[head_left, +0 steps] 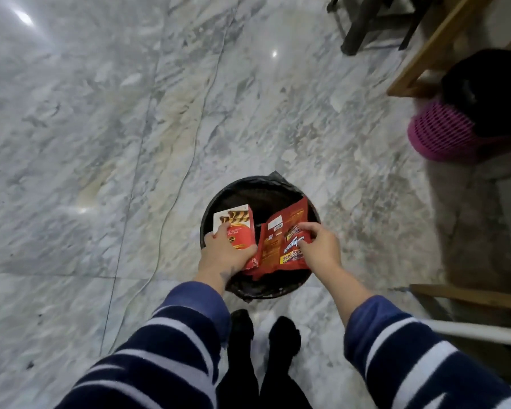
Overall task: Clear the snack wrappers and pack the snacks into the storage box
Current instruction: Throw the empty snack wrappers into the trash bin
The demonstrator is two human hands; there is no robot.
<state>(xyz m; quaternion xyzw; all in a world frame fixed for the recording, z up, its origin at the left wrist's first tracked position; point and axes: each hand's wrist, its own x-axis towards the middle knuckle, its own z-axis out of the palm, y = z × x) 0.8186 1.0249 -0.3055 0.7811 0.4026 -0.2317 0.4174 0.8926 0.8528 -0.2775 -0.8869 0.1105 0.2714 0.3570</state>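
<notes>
Nearest the camera are two striped sleeves and, between them, the person's dark-socked feet [264,335] on the marble floor [101,143]. Just beyond the feet stands a round black bin [216,208] lined with a dark bag, and both hands are held over its mouth.

The left hand [224,255] grips a red and white wafer-roll box [236,228], thumb across its face, and also seems to pinch the corner of a red wrapper. The right hand [319,246] pinches a small red snack packet [295,249] against a larger red snack bag [281,234] (whether those two are separate pieces or one crumpled lot is hard to tell). All of it hangs inside the rim's outline, so the wrappers are at the bin and not yet dropped. The storage box is not in view.

To do this step well, I would lower both hands a little further inside the rim before letting go, since flat foil can sail sideways; the box, being stiffer, should go in edge first so it does not bridge the opening.

There is open floor to the left and ahead, crossed by a thin cable [171,202] that runs close past the bin on the left, a likely snag when turning away. To the right the room is tighter: a wooden rail [469,295] near, a pink basket [443,134] farther, and dark furniture legs [363,28] beyond.
</notes>
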